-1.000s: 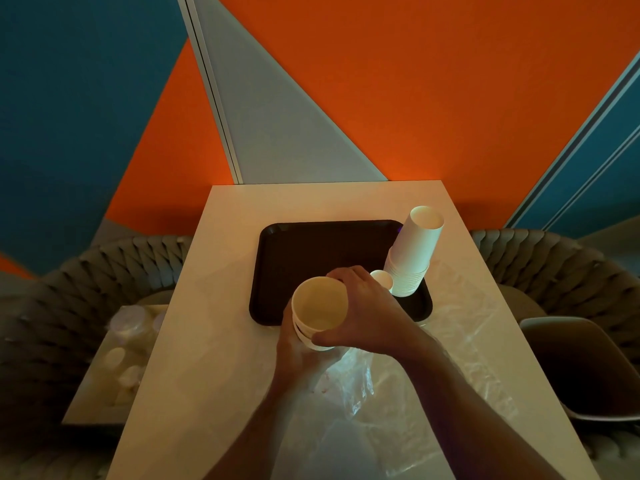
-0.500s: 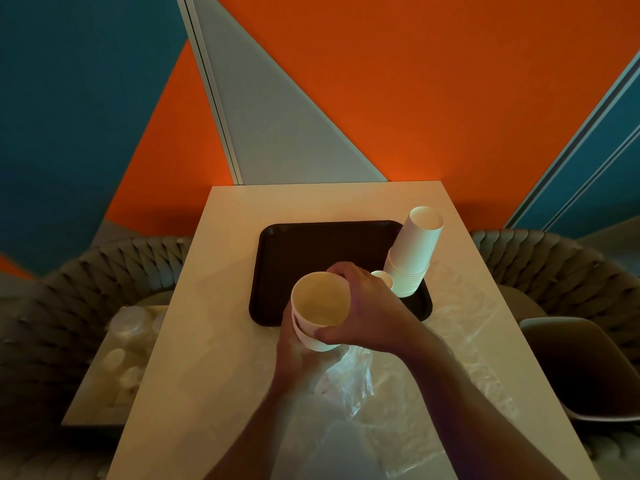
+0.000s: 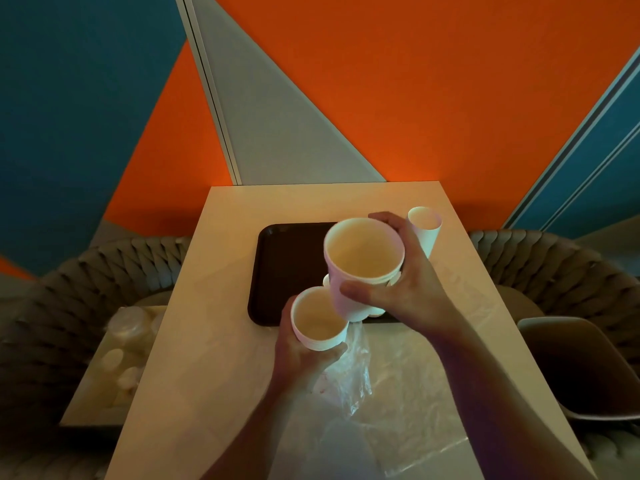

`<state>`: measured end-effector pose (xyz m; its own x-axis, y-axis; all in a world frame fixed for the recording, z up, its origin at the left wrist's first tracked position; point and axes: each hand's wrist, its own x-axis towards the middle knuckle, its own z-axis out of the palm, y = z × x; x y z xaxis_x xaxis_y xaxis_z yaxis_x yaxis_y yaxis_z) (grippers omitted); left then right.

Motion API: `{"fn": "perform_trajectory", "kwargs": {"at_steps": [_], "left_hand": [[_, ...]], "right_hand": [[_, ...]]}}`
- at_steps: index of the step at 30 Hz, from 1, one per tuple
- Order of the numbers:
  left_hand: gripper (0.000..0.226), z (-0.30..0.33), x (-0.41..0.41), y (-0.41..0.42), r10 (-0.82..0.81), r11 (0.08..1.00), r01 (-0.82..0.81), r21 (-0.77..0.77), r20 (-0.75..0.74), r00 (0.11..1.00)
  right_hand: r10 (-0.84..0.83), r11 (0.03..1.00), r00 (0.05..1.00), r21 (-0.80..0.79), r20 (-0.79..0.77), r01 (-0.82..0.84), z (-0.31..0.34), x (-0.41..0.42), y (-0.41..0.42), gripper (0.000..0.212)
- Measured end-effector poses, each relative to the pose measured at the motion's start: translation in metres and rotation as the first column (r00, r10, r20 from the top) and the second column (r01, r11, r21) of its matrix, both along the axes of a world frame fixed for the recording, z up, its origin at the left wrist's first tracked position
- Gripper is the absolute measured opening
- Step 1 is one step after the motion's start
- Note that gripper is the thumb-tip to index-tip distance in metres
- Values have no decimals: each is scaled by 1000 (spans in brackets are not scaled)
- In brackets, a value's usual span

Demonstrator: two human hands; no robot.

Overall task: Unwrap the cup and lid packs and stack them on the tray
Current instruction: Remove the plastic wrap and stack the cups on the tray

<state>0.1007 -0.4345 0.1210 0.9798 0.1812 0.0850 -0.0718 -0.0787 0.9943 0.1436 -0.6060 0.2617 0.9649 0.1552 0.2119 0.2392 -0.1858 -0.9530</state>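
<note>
On the pale table (image 3: 221,306) before an orange wall, the right hand (image 3: 398,289) grips a short cup stack (image 3: 360,268), mouth tilted toward the camera, above the dark tray (image 3: 287,265), while the left hand (image 3: 301,355) curls round a lower, upright cup stack (image 3: 320,323) above clear plastic wrap (image 3: 398,393).

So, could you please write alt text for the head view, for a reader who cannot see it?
Above a dark tray on a pale table, the right hand holds a stack of white cups while the left hand holds another cup. A tall cup stack stands behind; clear wrap lies nearer.
</note>
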Motion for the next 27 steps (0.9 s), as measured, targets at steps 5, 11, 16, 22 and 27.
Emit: {"fn": "perform_trajectory", "kwargs": {"at_steps": [5, 11, 16, 22, 27], "left_hand": [[97, 3, -1, -1, -16, 1000, 16, 0, -28, 999], [94, 4, 2, -2, -22, 999, 21, -29, -37, 999], [96, 4, 0, -2, -18, 1000, 17, -24, -34, 999], [98, 6, 0, -3, -7, 999, 7, 32, 6, 1000], [105, 3, 0, -1, -4, 999, 4, 49, 15, 1000]], "right_hand": [[-8, 999, 995, -49, -98, 4, -35, -7, 7, 86], [-17, 992, 980, -128, -199, -9, -63, -13, 14, 70], [-91, 982, 984, -181, -152, 63, -57, -1, 6, 85], [-269, 942, 963, -217, -29, 256, -34, 7, -20, 79], [-448, 882, 891, -125, 74, 454, -23, 10, -31, 71]]}}
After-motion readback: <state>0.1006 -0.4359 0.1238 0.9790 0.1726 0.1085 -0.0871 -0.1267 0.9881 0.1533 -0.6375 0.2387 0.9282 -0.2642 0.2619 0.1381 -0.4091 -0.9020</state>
